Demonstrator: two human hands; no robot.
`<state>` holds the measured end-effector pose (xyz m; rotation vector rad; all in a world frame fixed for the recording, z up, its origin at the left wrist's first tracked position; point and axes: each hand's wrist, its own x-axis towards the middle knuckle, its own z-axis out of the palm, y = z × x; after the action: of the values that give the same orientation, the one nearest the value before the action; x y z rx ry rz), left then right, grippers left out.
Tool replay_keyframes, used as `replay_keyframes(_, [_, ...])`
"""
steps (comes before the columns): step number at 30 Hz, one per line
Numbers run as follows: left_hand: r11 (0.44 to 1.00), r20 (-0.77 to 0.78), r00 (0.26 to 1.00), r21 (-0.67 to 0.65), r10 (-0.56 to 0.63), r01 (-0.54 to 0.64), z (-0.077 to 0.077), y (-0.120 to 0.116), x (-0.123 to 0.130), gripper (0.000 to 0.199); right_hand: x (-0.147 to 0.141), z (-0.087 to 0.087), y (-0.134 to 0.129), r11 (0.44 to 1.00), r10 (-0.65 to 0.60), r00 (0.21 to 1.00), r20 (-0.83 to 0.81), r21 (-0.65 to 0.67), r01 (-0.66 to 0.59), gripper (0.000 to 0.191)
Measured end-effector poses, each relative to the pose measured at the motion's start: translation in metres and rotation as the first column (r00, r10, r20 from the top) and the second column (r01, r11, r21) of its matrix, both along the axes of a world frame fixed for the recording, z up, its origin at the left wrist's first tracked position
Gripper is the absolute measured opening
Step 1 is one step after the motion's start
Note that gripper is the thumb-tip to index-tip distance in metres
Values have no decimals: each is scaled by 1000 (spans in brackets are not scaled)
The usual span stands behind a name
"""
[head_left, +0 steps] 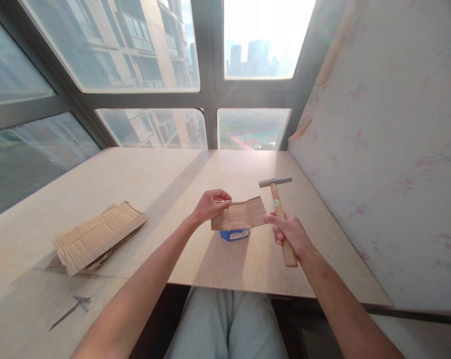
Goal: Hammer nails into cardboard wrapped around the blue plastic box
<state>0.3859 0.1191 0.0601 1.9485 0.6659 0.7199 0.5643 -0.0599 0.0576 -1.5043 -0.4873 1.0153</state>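
The ridged brown cardboard (238, 215), creased into panels with its fluting laid bare, sits on top of a small blue container (234, 235) with angled plastic-looking sides and a pale label, near the front edge of the table. My left hand (213, 203) is at its upper left corner, thumb and forefinger pinched together there; a bit of red and white (219, 200) shows between them, too small for me to identify. My right hand (290, 230) has its fingers curled around the smooth wooden handle of a hammer (277, 199), whose narrow grey metal head points up, and my forefinger reaches to the cardboard's right edge.

Well off to the left lies a stack of corrugated sheets (102, 237), rough-edged and layered. Nearer me is a thin dark object (82, 301), spindly and pointed. The table (146, 172) is pale, faintly grained wood, striped with shadow. Beyond rise flat grey window frames (209, 99), and on the right, flower-printed wallpaper (390, 174) peels at its edge.
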Motion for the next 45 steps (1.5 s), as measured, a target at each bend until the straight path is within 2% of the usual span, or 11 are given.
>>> replay_keyframes(7, [999, 22, 1000, 41, -14, 13, -2, 0, 0, 16, 0, -1, 0, 1000, 11, 1000, 10, -1, -11, 49])
replay_keyframes(15, [999, 32, 999, 23, 34, -34, -5, 0, -3, 18, 0, 2, 0, 1000, 2, 1000, 23, -4, -2, 50])
replay_keyframes(23, [999, 55, 998, 3, 34, -34, -5, 0, -10, 22, -2, 7, 1, 1000, -14, 1000, 15, -20, 15, 51])
replay_keyframes(29, [999, 100, 994, -6, 45, -44, -6, -3, -9, 41, -2, 6, 1, 1000, -11, 1000, 0, -16, 11, 50])
replay_keyframes(34, [999, 73, 996, 12, 50, -51, -6, -5, -8, 25, -2, 4, 1, 1000, -8, 1000, 15, -21, 8, 52])
replay_keyframes(45, [998, 72, 996, -13, 56, -55, -10, -6, -9, 25, 1, 0, 2, 1000, -5, 1000, 24, -17, 5, 50])
